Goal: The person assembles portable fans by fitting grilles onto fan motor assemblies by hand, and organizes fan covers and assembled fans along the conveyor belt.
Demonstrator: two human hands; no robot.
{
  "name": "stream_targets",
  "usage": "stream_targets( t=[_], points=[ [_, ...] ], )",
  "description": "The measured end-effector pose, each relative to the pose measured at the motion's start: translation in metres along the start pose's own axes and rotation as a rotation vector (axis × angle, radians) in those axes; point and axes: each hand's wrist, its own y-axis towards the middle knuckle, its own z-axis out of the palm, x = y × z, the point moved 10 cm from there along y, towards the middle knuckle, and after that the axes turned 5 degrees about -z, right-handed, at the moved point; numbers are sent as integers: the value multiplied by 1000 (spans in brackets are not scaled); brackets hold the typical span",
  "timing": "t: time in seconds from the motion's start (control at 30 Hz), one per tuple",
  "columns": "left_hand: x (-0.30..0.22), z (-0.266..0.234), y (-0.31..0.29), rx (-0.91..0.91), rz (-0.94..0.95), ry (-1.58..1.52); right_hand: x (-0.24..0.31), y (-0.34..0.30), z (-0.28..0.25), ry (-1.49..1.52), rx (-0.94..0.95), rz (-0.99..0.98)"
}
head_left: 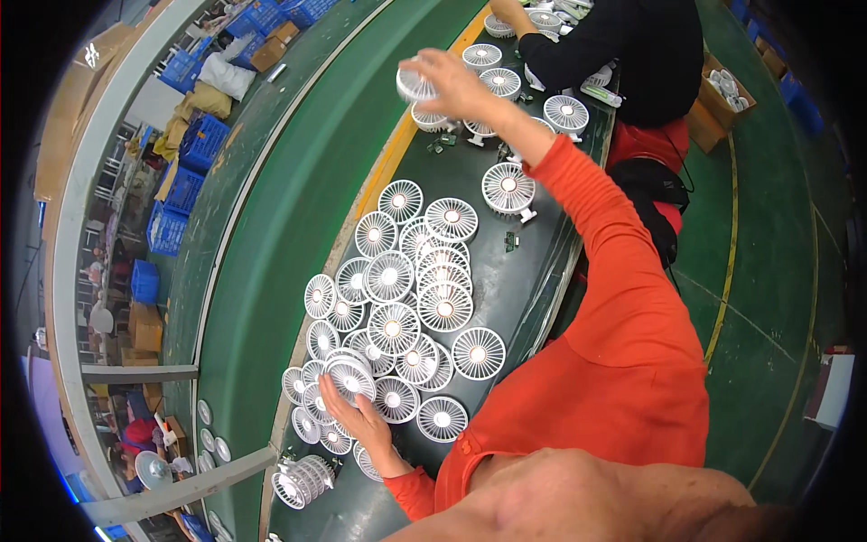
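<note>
My left hand [358, 423] is at the near side of a heap of round white fan grilles. Its fingers and thumb are around the lower edge of one tilted grille [350, 380]. My right arm reaches far forward across the table. In my right hand [454, 83] is a round white fan part [416, 84], gripped by its side and slightly blurred. Below that hand, another white fan head [429, 117] lies near the table's yellow edge. A single fan head with a small stem [508, 187] sits apart, between the heap and the far group.
A ribbed white stack of grilles [304, 481] lies at the near left. Small green circuit boards [512, 241] are on the dark table [506, 289]. A person in black [646, 54] works at the far right. A green conveyor belt [262, 298] runs along the left, past blue crates [185, 190].
</note>
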Motion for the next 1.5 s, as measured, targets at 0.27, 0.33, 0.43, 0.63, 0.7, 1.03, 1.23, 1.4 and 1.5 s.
stream_targets(
  t=[0.27,0.33,0.43,0.63,0.7,1.03,1.23,1.4,1.5],
  points=[
    [3,1,-1,-13,-13,22,-134,-9,22,-291,174,214],
    [4,1,-1,-14,-19,26,-157,-23,23,-321,229,290],
    [0,0,0,-20,-15,33,-186,-35,16,-267,180,327],
    [2,-1,0,-41,-26,28,-190,-33,14,-289,173,188],
    [1,0,0,-39,-25,30,-186,-30,7,-218,128,148],
    [5,4,-1,-30,-23,18,-158,-27,-13,-259,178,99],
    [2,4,1,-57,-44,17,-94,-56,-35,27,344,107],
    [6,4,0,-63,-40,10,-58,-92,0,-93,571,135],
    [3,5,0,-65,-22,13,-61,-90,10,-130,552,72]
  ],
)
